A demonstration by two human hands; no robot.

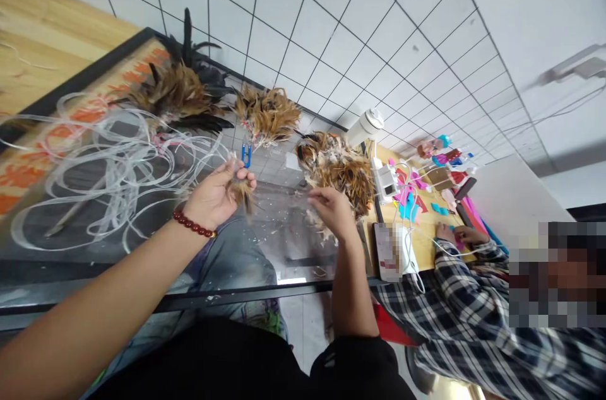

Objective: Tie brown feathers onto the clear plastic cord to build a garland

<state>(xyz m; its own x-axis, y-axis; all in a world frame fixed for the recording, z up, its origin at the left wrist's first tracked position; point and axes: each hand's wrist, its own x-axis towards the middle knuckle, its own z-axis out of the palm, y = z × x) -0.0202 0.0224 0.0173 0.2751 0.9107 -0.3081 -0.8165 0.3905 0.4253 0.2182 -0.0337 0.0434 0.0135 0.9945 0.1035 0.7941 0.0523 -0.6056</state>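
So the left hand (215, 193) has a small feather tuft (243, 193) pinched in its fingers, left of center on the table. Blue snips (246, 155) sit right at those fingertips, can't tell if they're held. Right hand (334, 214) is half-curled by the near-left side of the big brown feather pile (348, 170), can't tell if it's gripping anything. White lidded bottle (364, 127) on the far side, contents hidden.

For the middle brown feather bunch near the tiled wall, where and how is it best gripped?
Probably pinch the brown feather bunch by its pale base, coming from the near side: the base faces that way, while the tips fan toward the tiled wall.
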